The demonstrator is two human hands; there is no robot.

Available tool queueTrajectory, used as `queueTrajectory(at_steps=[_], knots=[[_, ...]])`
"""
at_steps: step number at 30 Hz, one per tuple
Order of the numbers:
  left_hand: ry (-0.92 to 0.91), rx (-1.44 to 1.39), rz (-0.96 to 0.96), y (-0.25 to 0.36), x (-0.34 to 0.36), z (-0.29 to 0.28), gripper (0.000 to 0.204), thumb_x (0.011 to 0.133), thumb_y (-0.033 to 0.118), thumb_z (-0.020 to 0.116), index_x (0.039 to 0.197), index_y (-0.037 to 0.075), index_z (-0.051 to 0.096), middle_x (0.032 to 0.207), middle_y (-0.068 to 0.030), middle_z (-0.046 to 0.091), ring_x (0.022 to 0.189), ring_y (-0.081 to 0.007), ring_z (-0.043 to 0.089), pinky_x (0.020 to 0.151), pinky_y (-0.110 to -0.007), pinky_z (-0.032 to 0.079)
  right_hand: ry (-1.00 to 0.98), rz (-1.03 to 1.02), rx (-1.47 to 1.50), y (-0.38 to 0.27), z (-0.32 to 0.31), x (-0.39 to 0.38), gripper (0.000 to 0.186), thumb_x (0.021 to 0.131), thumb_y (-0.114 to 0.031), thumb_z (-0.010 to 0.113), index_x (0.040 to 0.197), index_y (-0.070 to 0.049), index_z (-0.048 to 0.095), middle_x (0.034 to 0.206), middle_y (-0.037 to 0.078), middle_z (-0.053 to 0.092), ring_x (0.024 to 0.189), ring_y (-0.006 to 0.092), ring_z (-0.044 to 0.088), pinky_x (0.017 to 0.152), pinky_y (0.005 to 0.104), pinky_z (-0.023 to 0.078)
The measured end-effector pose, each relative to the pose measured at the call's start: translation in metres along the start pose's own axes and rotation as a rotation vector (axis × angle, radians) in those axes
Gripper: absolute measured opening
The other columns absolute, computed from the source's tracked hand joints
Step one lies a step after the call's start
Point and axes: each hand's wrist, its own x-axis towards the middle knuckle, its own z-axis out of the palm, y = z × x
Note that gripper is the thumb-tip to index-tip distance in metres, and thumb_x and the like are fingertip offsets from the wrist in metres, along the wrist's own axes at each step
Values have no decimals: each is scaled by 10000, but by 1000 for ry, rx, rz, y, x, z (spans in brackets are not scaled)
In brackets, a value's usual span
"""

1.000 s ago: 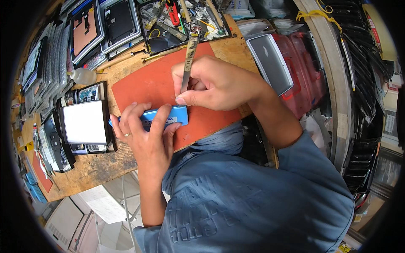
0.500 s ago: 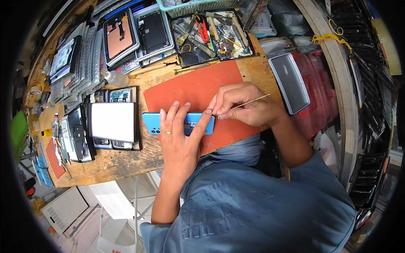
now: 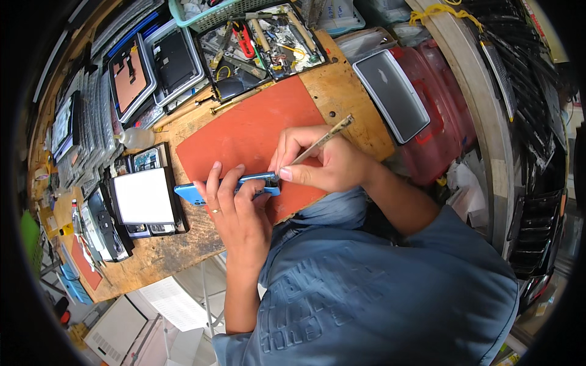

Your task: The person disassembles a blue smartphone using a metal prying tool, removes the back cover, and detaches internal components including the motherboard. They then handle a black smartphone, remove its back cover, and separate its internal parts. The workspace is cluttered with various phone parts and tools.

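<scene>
A blue smartphone (image 3: 190,194) is tilted on its long side over the orange-red mat (image 3: 256,119). My left hand (image 3: 241,210), a ring on one finger, is closed around it from the near side. At the phone's right end, its blue back panel (image 3: 273,191) seems to stand slightly apart from the dark-edged body. My right hand (image 3: 320,161) pinches a thin, flat metal pry tool (image 3: 325,139), its upper end sticking out up and right. The fingertips touch that right end of the phone; the tool's working tip is hidden behind them.
Left of the mat lies a white panel (image 3: 143,196) on opened devices. Behind stand a parts tray (image 3: 268,79) with red pliers (image 3: 244,39), and a squeeze bottle (image 3: 135,138). A grey tray (image 3: 390,94) sits on a red case (image 3: 442,116) at right.
The view has shifted, so the scene sits further left. My left hand has tipped the phone from back-up onto its side, and a gap now shows at its right end.
</scene>
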Motion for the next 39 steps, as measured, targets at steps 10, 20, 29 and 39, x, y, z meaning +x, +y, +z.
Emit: queueTrajectory(at_steps=[10,20,29,39], knots=[[90,49,-17,5,-12,3,363,856,-62,745,1098,148,573,1373,-128,598,1451,-462,495,1256,-753,209,117,-264,-253,-21,24,-10,139,906,55,796,918,-13,676,975,115,717,858,235,723,748,345,562],[99,51,-5,0,-16,7,338,878,-82,717,1045,139,522,1438,-160,602,1496,-514,461,1259,-776,178,111,-242,-351,8,33,-32,148,878,66,797,913,0,669,936,106,675,820,255,701,701,378,539],[145,63,-21,-5,-25,11,362,867,-81,744,1016,167,527,1504,-183,532,1498,-550,441,1263,-761,207,119,-113,-345,-18,22,-35,51,961,-5,745,975,-24,699,932,95,705,831,221,711,717,346,543],[203,-15,7,-8,-39,8,353,902,82,836,1164,246,665,1478,-161,475,1450,-465,467,1282,-691,222,-120,-157,-518,-14,35,4,262,926,-91,745,1164,8,698,981,157,674,915,390,682,814,458,540]])
